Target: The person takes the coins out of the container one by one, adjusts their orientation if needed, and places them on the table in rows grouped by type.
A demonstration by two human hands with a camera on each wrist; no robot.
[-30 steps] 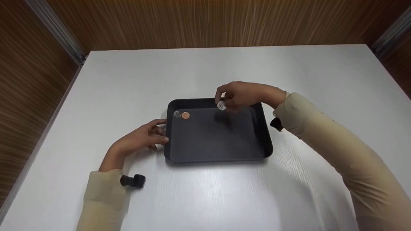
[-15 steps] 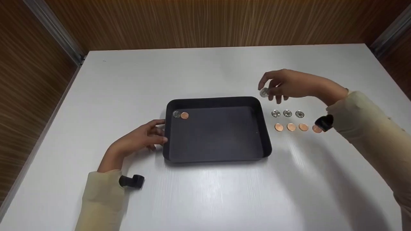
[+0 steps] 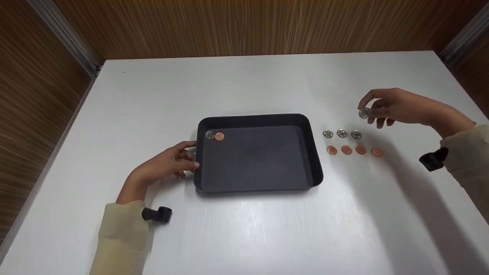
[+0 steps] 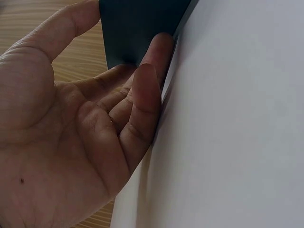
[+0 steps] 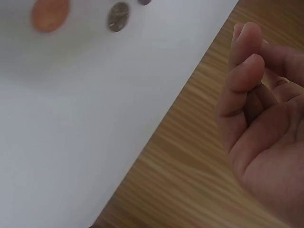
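Observation:
A black rectangular tray (image 3: 313, 160) sits mid-table with a silver coin (image 3: 209, 134) and a copper coin (image 3: 219, 136) in its far left corner. My left hand (image 3: 179, 160) rests against the tray's left wall (image 4: 142, 28), fingers relaxed and straight. My right hand (image 3: 376, 109) hovers right of the tray and pinches a silver coin (image 3: 364, 113) above the table. Below it lie a row of three silver coins (image 3: 342, 133) and a row of several copper coins (image 3: 353, 150). The right wrist view shows curled fingers (image 5: 247, 80), a copper coin (image 5: 50, 14) and a silver coin (image 5: 118, 16).
The white table (image 3: 244, 229) is bounded by brown wood-grain walls (image 3: 248, 26) behind and at both sides. Metal rails (image 3: 65, 38) run along the left and right corners. Small black cameras (image 3: 157, 214) sit on both wrists.
My right hand carried the silver coin from above the tray's far edge rightward, out past the tray and over the coin rows. The left hand and tray stayed still.

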